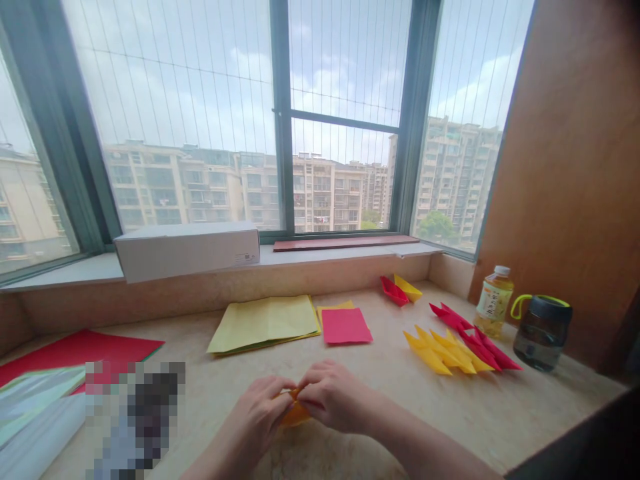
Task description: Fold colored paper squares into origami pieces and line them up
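Observation:
Close to me, just above the stone counter, my left hand pinches one side of a folded yellow-orange paper. Opposite it, my right hand grips the same paper, fingertips nearly meeting those of the left. Most of the paper is hidden behind my fingers, so its folded shape does not show. Beyond my hands lie a square of red paper on top of yellow paper, and a stack of larger pale yellow sheets.
To the right sit several yellow folded paper boats and red ones. Behind them stand a drink bottle and a dark water cup. Red sheets lie at left. A white box rests on the windowsill.

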{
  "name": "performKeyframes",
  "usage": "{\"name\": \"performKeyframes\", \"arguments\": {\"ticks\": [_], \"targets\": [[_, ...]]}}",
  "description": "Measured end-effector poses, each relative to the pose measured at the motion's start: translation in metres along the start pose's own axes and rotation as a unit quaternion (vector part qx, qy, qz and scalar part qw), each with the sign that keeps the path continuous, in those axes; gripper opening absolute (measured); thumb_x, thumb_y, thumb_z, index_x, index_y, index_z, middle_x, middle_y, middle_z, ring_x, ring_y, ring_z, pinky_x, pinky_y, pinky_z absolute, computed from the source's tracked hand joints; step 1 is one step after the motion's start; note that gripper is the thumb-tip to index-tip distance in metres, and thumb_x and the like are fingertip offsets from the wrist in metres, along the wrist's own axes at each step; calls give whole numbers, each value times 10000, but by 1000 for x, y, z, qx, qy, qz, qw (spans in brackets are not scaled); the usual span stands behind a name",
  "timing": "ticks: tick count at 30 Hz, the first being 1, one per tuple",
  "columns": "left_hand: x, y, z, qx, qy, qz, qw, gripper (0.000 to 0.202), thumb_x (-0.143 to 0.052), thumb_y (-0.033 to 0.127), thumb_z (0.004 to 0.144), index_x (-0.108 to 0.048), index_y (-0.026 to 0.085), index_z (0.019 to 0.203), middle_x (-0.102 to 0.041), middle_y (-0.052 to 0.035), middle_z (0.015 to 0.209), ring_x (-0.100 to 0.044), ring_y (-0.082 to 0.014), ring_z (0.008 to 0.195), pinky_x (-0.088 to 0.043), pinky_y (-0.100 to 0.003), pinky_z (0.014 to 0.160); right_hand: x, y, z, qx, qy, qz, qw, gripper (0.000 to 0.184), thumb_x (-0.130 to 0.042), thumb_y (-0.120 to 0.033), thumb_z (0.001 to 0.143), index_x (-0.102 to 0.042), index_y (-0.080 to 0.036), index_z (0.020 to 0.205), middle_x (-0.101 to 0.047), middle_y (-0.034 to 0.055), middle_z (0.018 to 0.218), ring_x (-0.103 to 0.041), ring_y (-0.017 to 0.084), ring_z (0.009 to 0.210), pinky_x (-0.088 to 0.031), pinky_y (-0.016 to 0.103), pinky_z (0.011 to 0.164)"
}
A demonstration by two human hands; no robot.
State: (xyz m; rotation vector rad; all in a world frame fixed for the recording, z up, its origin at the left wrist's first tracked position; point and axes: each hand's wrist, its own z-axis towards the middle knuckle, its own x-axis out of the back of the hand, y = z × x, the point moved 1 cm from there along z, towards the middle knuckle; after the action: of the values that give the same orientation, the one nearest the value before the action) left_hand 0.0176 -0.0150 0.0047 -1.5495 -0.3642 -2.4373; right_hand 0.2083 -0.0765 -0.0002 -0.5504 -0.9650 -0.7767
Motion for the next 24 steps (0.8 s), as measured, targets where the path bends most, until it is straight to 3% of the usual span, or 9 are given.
{"name": "performKeyframes", "arguments": {"ticks": [5, 11, 17, 24], "targets": [[-2, -1, -2, -32, 30, 37, 998, 188, -525, 126, 910, -683, 214, 963, -726, -44, 1050, -678, -230, 906, -547, -348, 809, -10, -2, 1, -8, 9, 2, 1000, 136, -574, -153, 912, -689, -184, 846, -747, 21, 957, -641, 183, 883, -446, 306, 843], [-11, -15, -4, -29, 65, 41, 997, 202, -503, 157, 942, -668, 197, 832, -725, -47, 1013, -667, -232, 924, -543, -375, 832, -11, 8, -3, -68, -3, 26, 997, 68, -669, -240, 882, -725, -208, 858, -722, 23, 1139, -626, 212, 1013, -433, 356, 925], [-3, -20, -6, 13, 42, 45, 998, 158, -563, 139, 889, -698, 197, 832, -714, -66, 1098, -660, -254, 983, -549, -416, 874, -8, 16, -3, -70, -19, 14, 997, 154, -622, -215, 921, -746, -198, 832, -714, 32, 1165, -595, 213, 1059, -420, 372, 945], [5, -19, -2, -31, 43, 53, 997, 247, -521, 88, 902, -706, 204, 788, -740, -56, 1020, -668, -234, 999, -552, -396, 907, -5, 9, -1, -45, -38, -2, 998, 143, -607, -200, 928, -741, -178, 886, -729, 59, 1090, -604, 204, 1040, -435, 371, 941]]}}
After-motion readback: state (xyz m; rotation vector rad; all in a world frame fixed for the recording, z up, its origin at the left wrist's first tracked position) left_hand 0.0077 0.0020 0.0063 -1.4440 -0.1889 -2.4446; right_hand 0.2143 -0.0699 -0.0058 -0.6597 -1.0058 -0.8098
